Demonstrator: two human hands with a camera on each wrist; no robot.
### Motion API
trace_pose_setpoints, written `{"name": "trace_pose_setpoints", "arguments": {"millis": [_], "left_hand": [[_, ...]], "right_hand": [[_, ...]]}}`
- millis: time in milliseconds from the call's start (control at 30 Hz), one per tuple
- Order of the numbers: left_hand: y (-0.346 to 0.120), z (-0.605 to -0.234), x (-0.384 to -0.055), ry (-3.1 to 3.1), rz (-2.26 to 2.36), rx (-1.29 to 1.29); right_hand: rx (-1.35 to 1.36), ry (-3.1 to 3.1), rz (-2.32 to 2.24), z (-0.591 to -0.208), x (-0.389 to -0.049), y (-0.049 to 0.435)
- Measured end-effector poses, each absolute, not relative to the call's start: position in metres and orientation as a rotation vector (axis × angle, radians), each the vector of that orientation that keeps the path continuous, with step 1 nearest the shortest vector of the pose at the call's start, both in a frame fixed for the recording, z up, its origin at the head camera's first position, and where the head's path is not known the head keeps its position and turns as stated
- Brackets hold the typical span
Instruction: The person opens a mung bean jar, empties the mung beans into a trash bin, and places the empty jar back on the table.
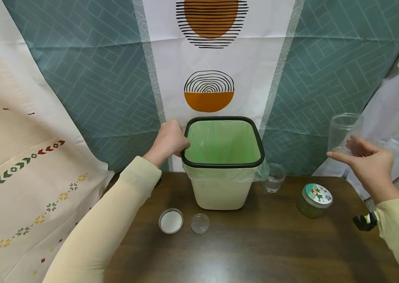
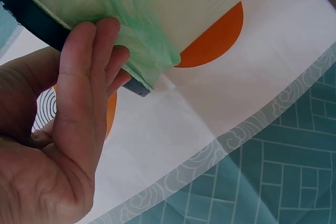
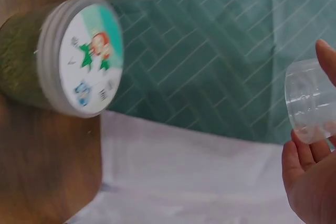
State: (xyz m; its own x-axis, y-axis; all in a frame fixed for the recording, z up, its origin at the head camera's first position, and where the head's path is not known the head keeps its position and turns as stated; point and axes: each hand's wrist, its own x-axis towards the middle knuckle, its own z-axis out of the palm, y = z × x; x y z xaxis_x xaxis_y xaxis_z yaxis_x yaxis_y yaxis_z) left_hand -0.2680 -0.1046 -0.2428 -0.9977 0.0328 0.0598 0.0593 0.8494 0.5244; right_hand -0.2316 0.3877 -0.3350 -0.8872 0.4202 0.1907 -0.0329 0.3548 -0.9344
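A small cream trash bin (image 1: 222, 188) with a black rim and a pale green liner stands at the table's back edge. My left hand (image 1: 171, 139) grips its rim at the left side. In the left wrist view, the fingers (image 2: 84, 72) lie over the liner (image 2: 142, 30) and black rim (image 2: 37, 19). My right hand (image 1: 369, 161) holds a clear plastic jar (image 1: 342, 127) raised above the table's right end. Only part of this jar (image 3: 304, 100) and hand (image 3: 315, 182) shows in the right wrist view.
A lidded jar (image 1: 314, 200) with green contents stands on the dark wooden table (image 1: 256, 243) at the right. Another clear jar (image 1: 274, 179) stands beside the bin. A white-centred lid (image 1: 171, 221) and a clear disc (image 1: 200, 224) lie in front. Patterned cloth (image 1: 96, 78) hangs behind.
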Motion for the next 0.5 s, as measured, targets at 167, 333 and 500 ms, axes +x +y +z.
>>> {"name": "trace_pose_setpoints", "arguments": {"millis": [167, 333, 500], "left_hand": [[-0.106, -0.245, -0.265, -2.969, -0.868, -0.078], [-0.106, -0.246, -0.265, -2.955, -0.861, -0.095], [-0.105, -0.245, -0.266, -2.944, -0.853, -0.106]], "right_hand": [[-0.358, -2.371, 1.406, -0.358, -0.226, 0.401], [-0.383, -2.390, 1.363, -0.381, -0.222, 0.413], [-0.495, -2.358, 1.363, -0.405, -0.226, 0.426]]}}
